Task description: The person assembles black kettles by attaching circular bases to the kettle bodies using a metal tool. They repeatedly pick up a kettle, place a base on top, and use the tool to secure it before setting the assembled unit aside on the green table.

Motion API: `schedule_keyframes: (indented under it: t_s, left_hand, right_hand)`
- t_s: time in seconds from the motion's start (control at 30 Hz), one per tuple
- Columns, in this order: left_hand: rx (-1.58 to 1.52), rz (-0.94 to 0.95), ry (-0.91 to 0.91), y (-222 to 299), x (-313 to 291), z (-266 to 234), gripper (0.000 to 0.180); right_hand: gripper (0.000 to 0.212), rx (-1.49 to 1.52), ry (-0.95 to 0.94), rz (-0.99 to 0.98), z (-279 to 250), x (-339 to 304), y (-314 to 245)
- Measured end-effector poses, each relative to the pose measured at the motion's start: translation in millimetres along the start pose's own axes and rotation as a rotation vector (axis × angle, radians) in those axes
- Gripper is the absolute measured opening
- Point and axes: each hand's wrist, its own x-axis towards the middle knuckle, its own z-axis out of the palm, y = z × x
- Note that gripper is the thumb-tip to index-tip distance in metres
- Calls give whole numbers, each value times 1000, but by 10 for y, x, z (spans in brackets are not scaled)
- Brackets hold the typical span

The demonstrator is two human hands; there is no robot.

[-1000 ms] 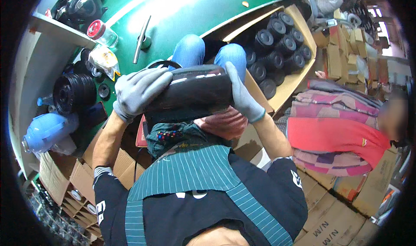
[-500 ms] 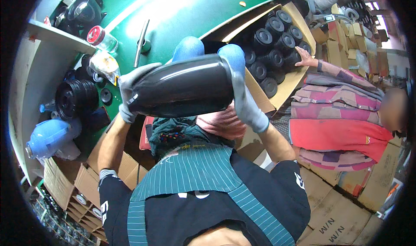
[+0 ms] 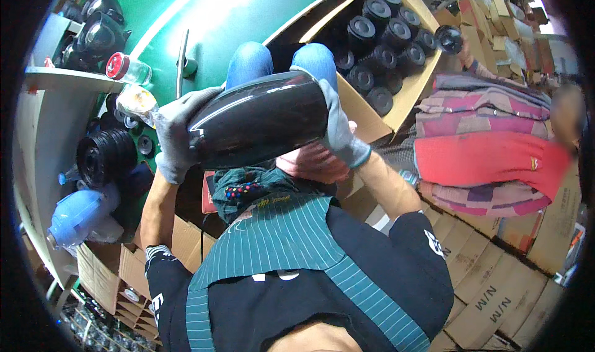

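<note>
The left hand (image 3: 176,134), gloved in grey, is closed around the narrower end of the black shell (image 3: 263,119), which is held aslant before the knees (image 3: 250,64). Its glossy curve looks stiff and slippery, easily scratched — probably light plastic, though the underside is hidden and weight can only be guessed. At the right, the wider end is gripped by the right hand (image 3: 341,133), its fingers partly out of sight. Both ends — not the shiny middle — are best held.

A red-lidded clear jar (image 3: 137,72) sits on the green tabletop (image 3: 232,20), left of a metal rod (image 3: 182,61).
</note>
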Motion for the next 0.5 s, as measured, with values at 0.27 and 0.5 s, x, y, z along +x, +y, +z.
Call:
schedule_keyframes:
  t_s: [0.27,0.5]
  left_hand:
    - [92,197,160,-53,-461,1138,80]
    - [560,-174,320,-1165,-494,734,67]
  right_hand:
    - [57,-371,-169,106,-650,793,-393]
    - [75,-729,-586,-481,-127,681,116]
